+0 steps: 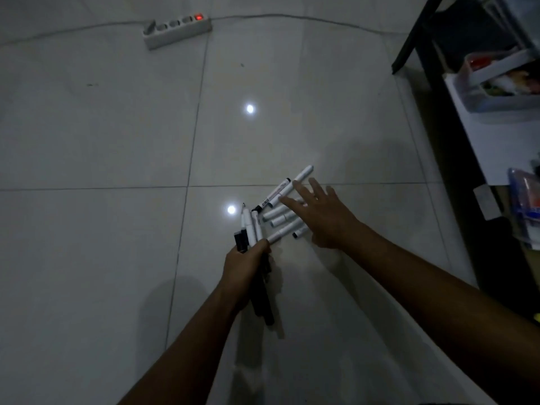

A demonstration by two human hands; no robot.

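Several white markers (282, 213) with black ends lie in a loose pile on the pale tiled floor (102, 135). My left hand (244, 266) grips a bundle of markers (249, 226): white barrels stick out above the fist and black barrels below it. My right hand (323, 216) hovers over the right side of the pile with fingers spread and straight, the fingertips at the loose markers. Whether they touch is unclear. The hand hides part of the pile.
A white power strip (178, 29) with a lit red switch lies at the back, its cable running across the floor. A dark shelf unit (444, 92) on the right holds clear plastic boxes (496, 83) and other items. Two light reflections show on the tiles.
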